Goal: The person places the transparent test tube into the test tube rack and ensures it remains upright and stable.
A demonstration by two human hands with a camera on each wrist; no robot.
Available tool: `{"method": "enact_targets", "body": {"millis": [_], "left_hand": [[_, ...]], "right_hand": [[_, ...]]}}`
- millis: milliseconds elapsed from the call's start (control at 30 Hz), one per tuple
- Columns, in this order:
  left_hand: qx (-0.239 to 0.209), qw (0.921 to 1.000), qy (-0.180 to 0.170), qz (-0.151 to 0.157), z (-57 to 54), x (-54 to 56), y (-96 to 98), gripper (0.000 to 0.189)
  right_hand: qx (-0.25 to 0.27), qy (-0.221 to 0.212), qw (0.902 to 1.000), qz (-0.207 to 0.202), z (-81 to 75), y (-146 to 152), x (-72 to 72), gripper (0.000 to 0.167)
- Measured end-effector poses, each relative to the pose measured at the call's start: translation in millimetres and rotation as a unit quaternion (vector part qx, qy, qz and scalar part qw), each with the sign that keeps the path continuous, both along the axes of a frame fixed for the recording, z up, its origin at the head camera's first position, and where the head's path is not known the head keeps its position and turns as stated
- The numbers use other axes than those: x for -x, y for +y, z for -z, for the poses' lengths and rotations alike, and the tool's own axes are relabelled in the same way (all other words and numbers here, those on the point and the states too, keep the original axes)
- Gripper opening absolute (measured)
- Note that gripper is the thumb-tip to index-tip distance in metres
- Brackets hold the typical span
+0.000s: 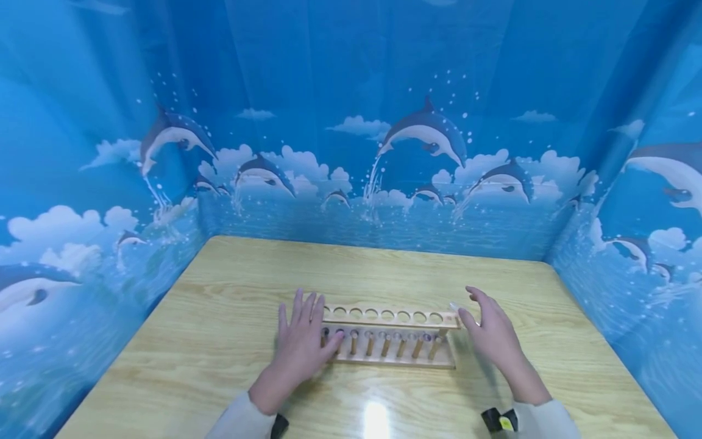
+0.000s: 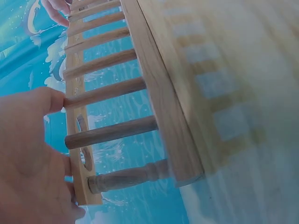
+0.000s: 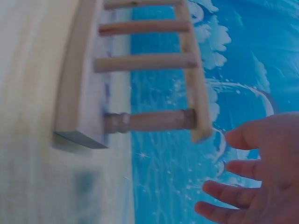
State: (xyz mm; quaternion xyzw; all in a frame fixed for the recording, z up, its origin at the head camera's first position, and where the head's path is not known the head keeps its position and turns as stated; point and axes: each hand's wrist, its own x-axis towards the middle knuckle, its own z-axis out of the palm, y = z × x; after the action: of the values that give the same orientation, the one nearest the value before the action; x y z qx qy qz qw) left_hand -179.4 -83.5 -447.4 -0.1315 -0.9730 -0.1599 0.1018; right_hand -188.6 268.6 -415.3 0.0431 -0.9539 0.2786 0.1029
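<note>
A wooden test tube rack (image 1: 392, 360) stands upright on the table, with a row of round holes in its upper rail and a row of pegs below. Over its left end lies my left hand (image 1: 300, 349), fingers spread and nearly straight. In the left wrist view the left thumb (image 2: 55, 100) touches a peg's tip, and the other fingers lie by the end of the holed rail (image 2: 86, 190). My right hand (image 1: 495, 335) hovers beside the rack's right end, fingers apart. The right wrist view shows a gap between these fingers (image 3: 229, 192) and the rack.
Light wood table (image 1: 247, 268) surrounds the rack. A blue curtain printed with dolphins (image 1: 351, 201) encloses the table's back and sides. Close to the right thumb is a thin pale thing (image 1: 453, 306), too small to identify.
</note>
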Motion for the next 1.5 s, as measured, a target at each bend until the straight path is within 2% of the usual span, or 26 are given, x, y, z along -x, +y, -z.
{"method": "enact_targets", "body": {"millis": [233,433,567,733,933,1100,1333,1500], "left_hand": [[0.030,0.9986,-0.010,0.042,-5.3,2.6,-2.0,0.075],[0.007,0.9976,-0.013,0.067,-8.1,6.3,-2.2,0.075],[-0.004,0.9975,-0.010,0.069,-8.5,10.4,-0.6,0.074],[0.008,0.9974,-0.001,0.072,-9.3,14.2,-0.1,0.073],[0.011,0.9974,-0.006,0.071,-13.8,18.7,-0.2,0.073],[0.017,0.9973,-0.014,0.070,-12.7,22.3,-0.4,0.075],[0.009,0.9970,-0.015,0.076,-9.9,24.4,-0.6,0.076],[0.006,0.9967,-0.013,0.079,-7.7,21.6,-1.1,0.077]], "right_hand": [[-0.015,-0.034,0.9993,-0.004,-10.0,5,4.1,0.055],[-0.020,-0.054,0.9983,-0.006,-15.0,6,7.0,0.056],[-0.019,-0.068,0.9975,-0.001,-13.3,7,8.8,0.058],[-0.014,-0.073,0.9972,0.001,-10.7,8,10.6,0.060],[-0.012,-0.073,0.9972,-0.001,-11.6,9,10.9,0.061],[-0.009,-0.082,0.9966,0.000,-8.3,12,12.6,0.061],[-0.028,-0.086,0.9959,0.004,-6.0,18,14.9,0.061],[-0.030,-0.096,0.9949,0.000,-2.2,22,14.7,0.059]]}}
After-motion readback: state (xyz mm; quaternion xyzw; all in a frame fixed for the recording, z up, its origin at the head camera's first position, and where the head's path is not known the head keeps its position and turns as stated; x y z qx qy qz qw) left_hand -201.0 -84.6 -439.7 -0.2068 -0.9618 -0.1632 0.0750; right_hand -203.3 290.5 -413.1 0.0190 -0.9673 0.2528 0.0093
